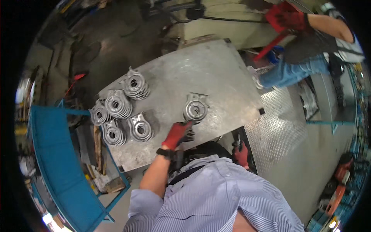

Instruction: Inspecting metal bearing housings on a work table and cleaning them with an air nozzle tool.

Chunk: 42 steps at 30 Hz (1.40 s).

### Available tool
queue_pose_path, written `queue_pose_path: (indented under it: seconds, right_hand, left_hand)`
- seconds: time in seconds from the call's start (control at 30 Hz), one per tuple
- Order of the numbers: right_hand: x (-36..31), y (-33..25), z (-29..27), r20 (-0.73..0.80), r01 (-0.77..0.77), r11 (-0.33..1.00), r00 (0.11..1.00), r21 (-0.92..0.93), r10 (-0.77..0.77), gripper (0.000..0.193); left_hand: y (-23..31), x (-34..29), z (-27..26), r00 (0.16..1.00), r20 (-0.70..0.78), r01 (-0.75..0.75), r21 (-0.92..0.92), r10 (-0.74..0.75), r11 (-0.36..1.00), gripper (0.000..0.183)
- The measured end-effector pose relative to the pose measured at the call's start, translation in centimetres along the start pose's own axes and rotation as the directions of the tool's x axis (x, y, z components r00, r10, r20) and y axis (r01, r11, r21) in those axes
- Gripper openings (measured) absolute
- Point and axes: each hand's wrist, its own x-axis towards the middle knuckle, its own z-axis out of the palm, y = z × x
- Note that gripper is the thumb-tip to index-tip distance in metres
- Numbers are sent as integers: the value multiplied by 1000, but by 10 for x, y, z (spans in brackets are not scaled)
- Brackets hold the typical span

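Observation:
My left hand (178, 134), in a red glove with dark fingers, is at the near edge of a metal table (166, 85). Its fingers are apart, and the foremost one reaches the near side of a short stack of ring-shaped metal castings (195, 111). Nothing shows in its grip. Low beside the table's near right edge, my right hand (241, 155), also red-gloved, is closed around a dark object with a shiny tip (239, 140), too small to name. To the left on the table stand several stacks of similar ring castings (118, 105), each with a flat lug.
A blue metal rack (58, 154) stands left of the table. At the far right, another person (309, 65) in red gloves handles a red object (276, 19). Diamond-pattern plate (276, 123) covers the floor right of the table. Tools and blue bins (336, 189) line the right side.

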Motion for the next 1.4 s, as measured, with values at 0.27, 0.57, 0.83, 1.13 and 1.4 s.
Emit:
queue_pose_path:
  seconds: [0.27, 0.57, 0.83, 1.13, 1.4]
  right_hand:
    - [-28, 39, 36, -33, 21, 995, 999, -95, -24, 38]
    - [-83, 1, 56, -114, 57, 989, 991, -133, -73, 35]
    - [-133, -21, 84, -129, 81, 968, 985, -237, -114, 45]
    - [-119, -61, 116, 213, 220, 937, 963, -273, -164, 47]
    - [-98, -63, 138, 359, 284, 911, 918, -300, -168, 40]
  left_hand:
    - [28, 19, -16, 889, -363, -6, 602, 280, 798, 50]
    - [6, 72, -26, 898, -16, -255, 795, 440, 550, 28]
    - [2, 17, -34, 866, -85, -286, 725, 493, 627, 27]
    - [-67, -58, -22, 953, -150, -110, 638, 263, 762, 32]
    - [-56, -53, -14, 968, -215, 24, 600, 132, 799, 51]
